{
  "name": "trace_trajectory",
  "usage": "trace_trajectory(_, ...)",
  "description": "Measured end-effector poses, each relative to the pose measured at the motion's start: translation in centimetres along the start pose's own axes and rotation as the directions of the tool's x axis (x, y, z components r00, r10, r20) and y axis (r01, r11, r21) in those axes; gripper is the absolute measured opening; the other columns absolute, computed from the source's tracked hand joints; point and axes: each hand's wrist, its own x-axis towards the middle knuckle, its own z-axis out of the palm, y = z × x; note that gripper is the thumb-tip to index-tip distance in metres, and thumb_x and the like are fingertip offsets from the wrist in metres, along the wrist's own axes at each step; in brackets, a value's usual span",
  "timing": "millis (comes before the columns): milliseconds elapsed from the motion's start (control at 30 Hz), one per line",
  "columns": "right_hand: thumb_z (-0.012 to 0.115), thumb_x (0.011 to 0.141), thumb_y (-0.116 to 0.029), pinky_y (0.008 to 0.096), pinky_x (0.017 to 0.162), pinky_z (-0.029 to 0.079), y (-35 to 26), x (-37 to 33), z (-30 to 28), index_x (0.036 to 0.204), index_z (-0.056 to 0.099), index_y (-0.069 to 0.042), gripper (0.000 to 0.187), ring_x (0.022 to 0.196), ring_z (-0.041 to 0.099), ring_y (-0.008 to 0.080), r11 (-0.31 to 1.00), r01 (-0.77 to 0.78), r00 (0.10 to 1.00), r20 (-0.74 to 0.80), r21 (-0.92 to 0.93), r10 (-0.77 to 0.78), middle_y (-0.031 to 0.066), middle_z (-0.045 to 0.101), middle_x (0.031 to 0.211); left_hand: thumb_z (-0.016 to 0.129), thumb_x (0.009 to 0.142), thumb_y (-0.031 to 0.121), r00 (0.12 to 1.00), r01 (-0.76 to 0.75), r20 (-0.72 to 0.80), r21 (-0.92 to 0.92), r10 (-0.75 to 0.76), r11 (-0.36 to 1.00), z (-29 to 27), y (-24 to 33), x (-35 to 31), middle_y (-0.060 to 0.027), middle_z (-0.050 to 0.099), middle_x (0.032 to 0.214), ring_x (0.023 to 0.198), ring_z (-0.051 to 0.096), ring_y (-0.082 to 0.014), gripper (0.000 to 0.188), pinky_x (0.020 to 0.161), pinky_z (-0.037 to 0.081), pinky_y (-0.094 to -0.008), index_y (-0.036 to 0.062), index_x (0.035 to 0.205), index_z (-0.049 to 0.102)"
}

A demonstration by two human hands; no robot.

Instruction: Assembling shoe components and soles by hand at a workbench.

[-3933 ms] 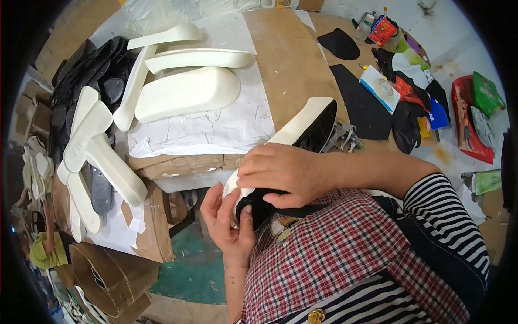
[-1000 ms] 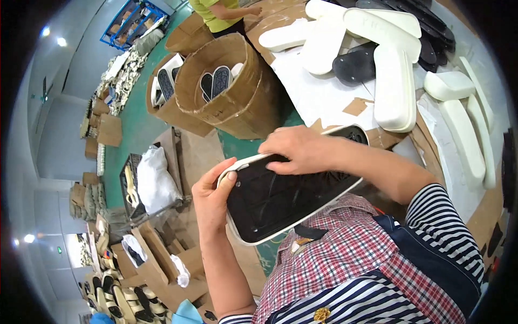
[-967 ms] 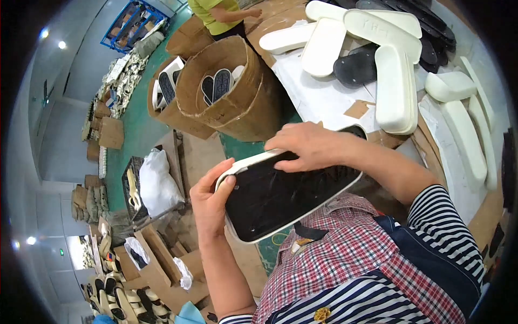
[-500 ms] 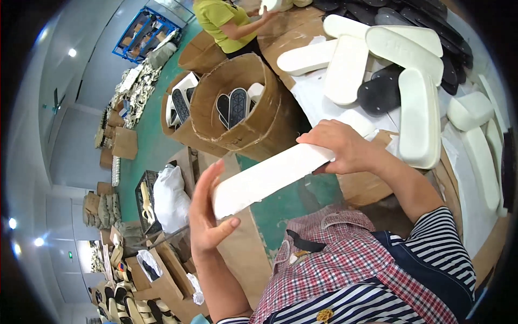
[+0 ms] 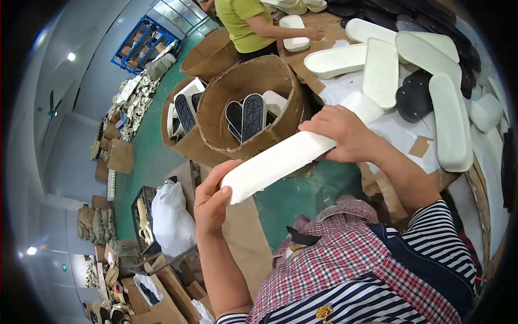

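Between my two hands a long white shell (image 5: 276,164) with rounded ends is held up, its side edge facing me. My left hand (image 5: 212,195) pinches its near left end between thumb and fingers. My right hand (image 5: 345,134) grips the far right end, fingers over the top and the thumb out of sight below. Close beyond my right hand, more white shells (image 5: 380,73) lie in a loose pile on the table, with a black rounded piece (image 5: 414,98) among them.
Ahead stands a round cardboard bin (image 5: 216,121) holding black ribbed pieces (image 5: 252,116) and white shells. A person in a yellow-green shirt (image 5: 240,24) works at the table's far side. Left are a black crate (image 5: 141,216), a white bag (image 5: 171,213) and open cardboard boxes (image 5: 167,302).
My left hand's spread fingers have closed onto the shell's end. The view has shifted slightly. The other person's hand has left a white shell, which now lies on the table.
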Motion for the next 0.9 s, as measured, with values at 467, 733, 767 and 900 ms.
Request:
trace_trajectory(467,0.082,0.055,-0.02,0.0376,0.081,0.046,3.2,4.9,2.4,0.113,0.058,-0.006,0.065,0.091,0.058,0.0301,0.948,-0.32,0.938,0.143,0.003,0.316,0.0116,0.063,0.098,0.064,0.078,0.017,0.929,-0.332,0.154,-0.061,0.337,0.941,-6.1,-5.7,11.1,-0.0176,0.051,0.125,0.114,0.049,-0.0267,0.035,0.096,0.036,-0.0356,0.0007,0.109,0.063)
trace_trajectory(733,0.08,0.061,-0.023,0.039,0.088,0.045,10.6,5.4,-0.2,0.116,0.056,-0.005,0.063,0.101,0.057,0.0329,0.825,-0.547,0.83,0.218,0.139,0.514,0.0156,0.061,0.111,0.062,0.074,-0.001,0.826,-0.548,0.35,0.309,0.443,0.777,-1.8,-4.5,22.3,-0.0154,0.056,0.117,0.108,0.054,-0.0262,0.033,0.093,0.04,-0.0344,0.0015,0.106,0.063)
trace_trajectory(767,0.08,0.061,-0.023,0.039,0.088,0.045,12.0,5.6,-0.8,0.116,0.056,-0.005,0.063,0.101,0.057,0.0329,0.821,-0.554,0.827,0.202,0.138,0.525,0.0156,0.061,0.111,0.063,0.074,0.0,0.815,-0.554,0.378,0.285,0.439,0.782,-1.2,-4.7,24.2,-0.0154,0.057,0.117,0.108,0.054,-0.026,0.031,0.093,0.04,-0.0347,0.0016,0.105,0.063)
trace_trajectory(900,0.08,0.061,-0.023,0.038,0.085,0.046,17.7,6.2,-2.9,0.115,0.056,-0.004,0.062,0.098,0.059,0.0339,0.802,-0.592,0.8,0.183,0.084,0.571,0.0168,0.062,0.106,0.065,0.074,0.001,0.797,-0.548,0.438,0.236,0.415,0.802,1.3,-5.6,32.3,-0.0149,0.057,0.116,0.108,0.054,-0.0253,0.03,0.093,0.04,-0.0343,0.0023,0.104,0.063)
